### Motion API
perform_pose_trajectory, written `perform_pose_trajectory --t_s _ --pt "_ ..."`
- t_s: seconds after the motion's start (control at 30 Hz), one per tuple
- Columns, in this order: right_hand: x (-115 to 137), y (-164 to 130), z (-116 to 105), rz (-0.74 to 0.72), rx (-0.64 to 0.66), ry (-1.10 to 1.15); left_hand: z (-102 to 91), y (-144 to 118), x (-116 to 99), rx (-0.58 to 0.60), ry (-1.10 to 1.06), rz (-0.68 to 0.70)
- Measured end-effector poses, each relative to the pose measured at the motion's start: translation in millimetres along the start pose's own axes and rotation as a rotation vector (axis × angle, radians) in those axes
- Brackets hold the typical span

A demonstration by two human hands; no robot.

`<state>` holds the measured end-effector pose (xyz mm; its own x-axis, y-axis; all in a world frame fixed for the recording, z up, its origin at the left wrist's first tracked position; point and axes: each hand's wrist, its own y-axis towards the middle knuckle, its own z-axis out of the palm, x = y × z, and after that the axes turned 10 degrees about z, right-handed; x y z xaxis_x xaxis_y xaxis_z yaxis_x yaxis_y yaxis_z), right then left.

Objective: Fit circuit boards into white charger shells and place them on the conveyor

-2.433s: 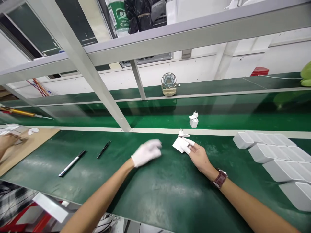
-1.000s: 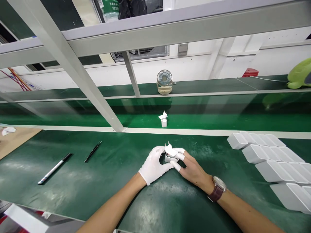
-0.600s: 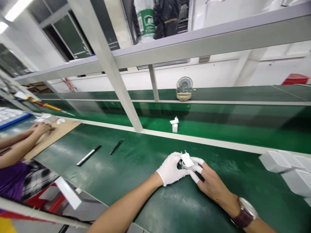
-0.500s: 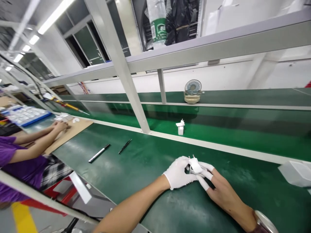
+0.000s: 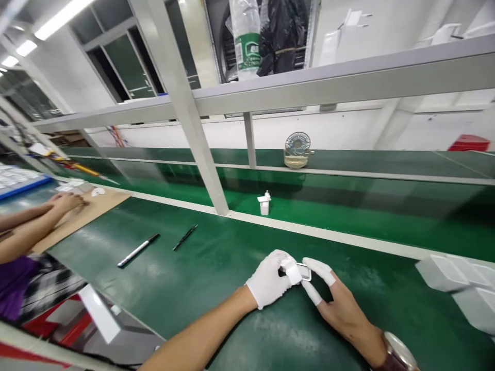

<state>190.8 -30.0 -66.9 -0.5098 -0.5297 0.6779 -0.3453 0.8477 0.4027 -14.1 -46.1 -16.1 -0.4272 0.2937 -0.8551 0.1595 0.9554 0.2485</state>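
Observation:
My left hand [image 5: 268, 282], in a white glove, is closed around a small white plug-type charger [image 5: 293, 274]. The charger's open end, a hollow rectangular rim [image 5: 309, 269], faces right. My right hand [image 5: 340, 304] has white finger covers and a wristwatch; its thumb and fingertips pinch this rim from above and below. Whether the rim is a separate part or one with the charger body, I cannot tell. The charger's prongs are mostly hidden by the left fingers.
A similar white charger [image 5: 264, 206] stands beyond the bench rail. A marker [image 5: 138, 250] and black tweezers [image 5: 185, 237] lie left. Translucent boxes [image 5: 444, 273] sit right. A small fan [image 5: 297, 149] stands behind. Another person's hands [image 5: 67, 202] work far left.
The charger has been turned: its prongs pointed up before, and now its hollow end shows to the right. The view has swung right, shifting the bench items left.

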Motion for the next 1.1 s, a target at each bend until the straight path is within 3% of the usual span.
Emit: perform_pose_trajectory --t_s 0.23,0.37,0.53,0.8,1.1 --pt "2.7 5.9 -4.4 -0.143 -0.062 0.013 -3.8 4.4 1.4 0.027 -0.023 0.049" --pt "5.1 7.2 -8.6 -0.219 -0.093 -0.012 -5.6 4.7 3.9 0.06 -0.06 0.008" --pt "8.2 8.1 -12.6 -0.214 -0.072 -0.009 -5.6 5.4 10.5 0.067 -0.174 -0.021" --pt "4.1 2.3 -12.3 -0.183 0.042 0.039 -6.7 4.4 2.2 0.116 -0.011 -0.021" --pt "8.0 1.9 -14.9 -0.192 0.012 0.091 -5.8 5.5 -11.7 0.156 0.018 -0.127"
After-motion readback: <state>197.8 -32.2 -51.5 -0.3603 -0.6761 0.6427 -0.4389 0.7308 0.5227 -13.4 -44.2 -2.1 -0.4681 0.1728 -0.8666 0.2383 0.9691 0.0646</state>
